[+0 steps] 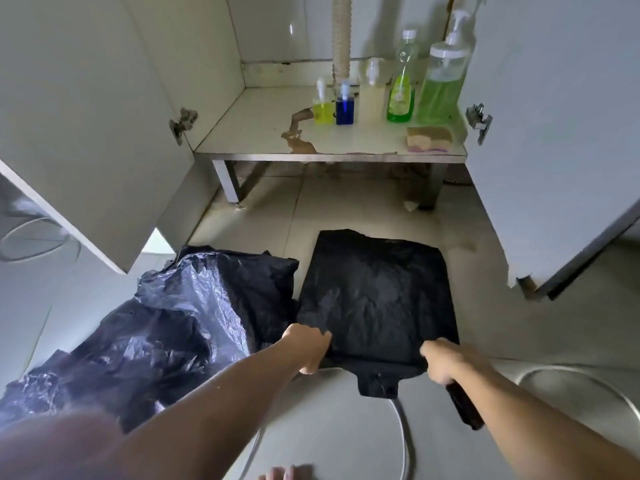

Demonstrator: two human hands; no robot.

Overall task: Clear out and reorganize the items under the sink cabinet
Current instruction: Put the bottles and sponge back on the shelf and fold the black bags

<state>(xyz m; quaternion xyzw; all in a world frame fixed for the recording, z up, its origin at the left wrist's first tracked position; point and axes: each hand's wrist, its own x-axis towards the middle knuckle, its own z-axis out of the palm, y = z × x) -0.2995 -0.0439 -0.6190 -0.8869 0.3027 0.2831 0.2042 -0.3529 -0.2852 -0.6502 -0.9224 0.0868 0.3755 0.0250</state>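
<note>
A flat black plastic bag [377, 296] lies spread on the tiled floor in front of the open sink cabinet. My left hand [310, 346] grips its near left corner, and my right hand [445, 362] grips its near right corner, where a bag handle hangs below the wrist. A second, crumpled black bag [166, 327] lies to the left. On the cabinet shelf [263, 133] stand a small yellow bottle [322, 107], a blue bottle [345, 105], a clear pump bottle [372, 88], a green dish-soap bottle [401, 88] and a large green pump bottle [443, 81], with a sponge [429, 137] in front.
Both cabinet doors stand open, the left door [86, 126] and the right door [561, 133]. A ribbed drain pipe [341, 36] runs down at the back. A metal hose [403, 434] loops over the floor near my arms. The shelf's coating is peeling at the front.
</note>
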